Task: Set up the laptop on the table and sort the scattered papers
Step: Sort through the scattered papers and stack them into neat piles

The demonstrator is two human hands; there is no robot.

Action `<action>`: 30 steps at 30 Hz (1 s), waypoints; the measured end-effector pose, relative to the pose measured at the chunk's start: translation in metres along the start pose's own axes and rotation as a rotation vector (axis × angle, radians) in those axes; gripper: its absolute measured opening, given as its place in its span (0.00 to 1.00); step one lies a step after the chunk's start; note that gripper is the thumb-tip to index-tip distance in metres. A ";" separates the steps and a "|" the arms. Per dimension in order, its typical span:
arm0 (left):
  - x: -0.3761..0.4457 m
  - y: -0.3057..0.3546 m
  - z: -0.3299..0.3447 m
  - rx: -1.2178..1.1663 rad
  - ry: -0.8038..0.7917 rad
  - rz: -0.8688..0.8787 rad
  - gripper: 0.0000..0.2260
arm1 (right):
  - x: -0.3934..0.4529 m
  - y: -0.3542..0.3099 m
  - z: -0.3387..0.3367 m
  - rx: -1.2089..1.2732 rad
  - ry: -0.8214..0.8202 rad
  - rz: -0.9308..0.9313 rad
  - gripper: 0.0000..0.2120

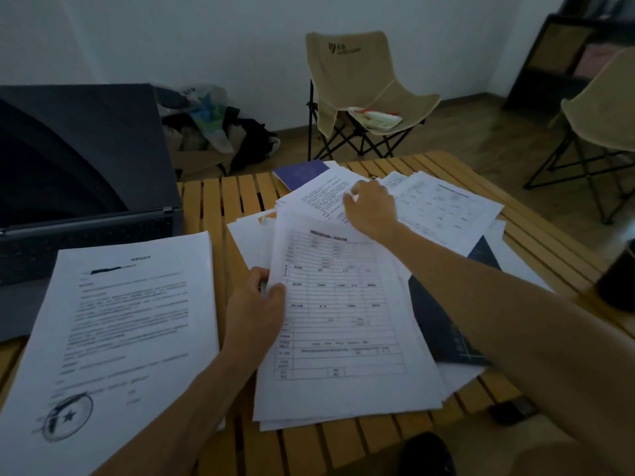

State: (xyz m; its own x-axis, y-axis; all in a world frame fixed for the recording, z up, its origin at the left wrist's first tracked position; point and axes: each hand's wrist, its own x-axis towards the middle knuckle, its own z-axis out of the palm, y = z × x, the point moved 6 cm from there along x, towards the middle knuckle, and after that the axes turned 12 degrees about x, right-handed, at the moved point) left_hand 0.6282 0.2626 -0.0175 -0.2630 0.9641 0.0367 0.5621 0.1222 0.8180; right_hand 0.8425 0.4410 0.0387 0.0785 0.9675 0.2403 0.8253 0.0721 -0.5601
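Observation:
An open dark laptop (79, 187) stands at the table's far left, its screen black. In front of it lies a neat stack of printed letters (120, 324) with a round stamp. My left hand (256, 314) pinches the left edge of a pile of table forms (347, 324) in the middle of the table. Farther back, my right hand (371, 209) rests with its fingers on a text sheet (323, 195) among scattered papers (443, 207). A dark folder (443, 324) lies partly under the pile.
The table (220, 201) is of yellow wooden slats. A blue booklet (300, 173) lies at its far edge, a dark cup (618, 280) at its right edge. Two beige folding chairs (360, 94) stand behind, and bags (213, 132) sit on the floor.

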 end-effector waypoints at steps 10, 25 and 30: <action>-0.001 0.000 -0.007 0.006 0.089 0.006 0.05 | -0.070 0.133 -0.047 -0.259 -0.369 0.153 0.48; -0.001 0.000 0.001 0.051 0.076 0.043 0.05 | 0.012 0.196 -0.090 -0.128 -0.238 0.306 0.48; -0.001 -0.001 0.002 0.076 0.077 0.066 0.05 | 0.031 0.192 -0.106 -0.183 -0.441 0.267 0.36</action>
State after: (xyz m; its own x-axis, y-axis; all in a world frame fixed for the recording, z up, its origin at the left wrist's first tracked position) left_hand 0.6293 0.2625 -0.0191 -0.2816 0.9500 0.1353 0.6373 0.0798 0.7665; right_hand 1.0628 0.4595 0.0223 0.0893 0.9591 -0.2684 0.8957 -0.1952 -0.3995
